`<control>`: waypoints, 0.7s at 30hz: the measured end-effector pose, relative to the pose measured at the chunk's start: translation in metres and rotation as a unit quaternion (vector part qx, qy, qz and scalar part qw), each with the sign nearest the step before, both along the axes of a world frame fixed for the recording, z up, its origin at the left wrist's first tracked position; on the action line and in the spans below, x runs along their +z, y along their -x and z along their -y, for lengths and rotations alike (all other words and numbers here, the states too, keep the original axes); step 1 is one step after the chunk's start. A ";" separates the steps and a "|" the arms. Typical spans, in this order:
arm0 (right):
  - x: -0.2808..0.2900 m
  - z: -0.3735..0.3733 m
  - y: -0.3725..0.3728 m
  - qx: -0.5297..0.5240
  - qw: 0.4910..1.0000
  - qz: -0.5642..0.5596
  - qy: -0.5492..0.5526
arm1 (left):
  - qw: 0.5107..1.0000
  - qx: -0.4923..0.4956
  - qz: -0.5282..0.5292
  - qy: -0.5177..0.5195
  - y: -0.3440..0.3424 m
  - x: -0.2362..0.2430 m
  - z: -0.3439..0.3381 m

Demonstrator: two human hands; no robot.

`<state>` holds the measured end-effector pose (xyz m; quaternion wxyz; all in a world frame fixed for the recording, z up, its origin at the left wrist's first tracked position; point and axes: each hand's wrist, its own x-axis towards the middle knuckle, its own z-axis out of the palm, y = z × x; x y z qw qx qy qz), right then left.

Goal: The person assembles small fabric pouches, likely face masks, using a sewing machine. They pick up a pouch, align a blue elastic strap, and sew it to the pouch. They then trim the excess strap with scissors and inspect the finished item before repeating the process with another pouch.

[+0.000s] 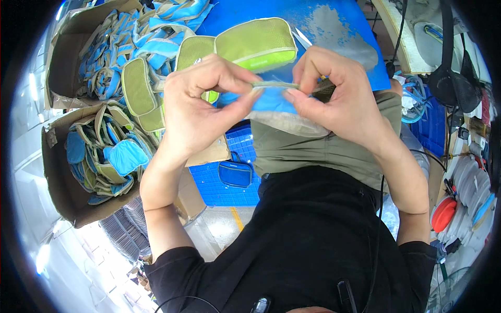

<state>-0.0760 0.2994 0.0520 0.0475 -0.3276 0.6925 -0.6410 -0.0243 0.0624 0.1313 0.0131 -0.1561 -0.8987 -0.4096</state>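
Between my two hands a small blue fabric piece [274,101] with a greyish-green edge strip and a pale lower part is stretched above my lap. My left hand [201,101] pinches the left end of its edge between thumb and fingers. At the right end, my right hand [339,94] grips the same edge in a pinch. Just beyond the hands, a lime-green pouch [257,44] with a mesh top lies on the blue worktable [245,9]. Another green mesh pouch [194,51] sits left of it, partly behind my left hand.
To the left, one cardboard box [65,57] holds many blue and beige fabric pieces; a nearer box [57,172] holds blue and green pouches. Green mesh pieces [140,88] hang between them. A dark blue pouch [235,173] lies on a blue crate below. Reels [446,214] stand at right.
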 end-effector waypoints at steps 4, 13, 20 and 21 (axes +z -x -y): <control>0.021 -0.004 0.002 0.009 0.999 0.022 -0.045 | 1.000 -0.001 -0.008 0.004 0.005 0.009 -0.005; 0.073 -0.016 0.013 0.092 0.974 0.199 -0.058 | 0.995 -0.087 0.031 -0.027 0.039 0.048 0.013; 0.098 -0.012 0.021 0.036 0.979 0.198 -0.042 | 0.994 -0.003 -0.078 -0.071 0.065 0.050 0.030; 0.100 -0.011 0.022 0.027 0.982 0.184 -0.040 | 0.992 0.023 -0.058 -0.113 0.067 0.042 0.033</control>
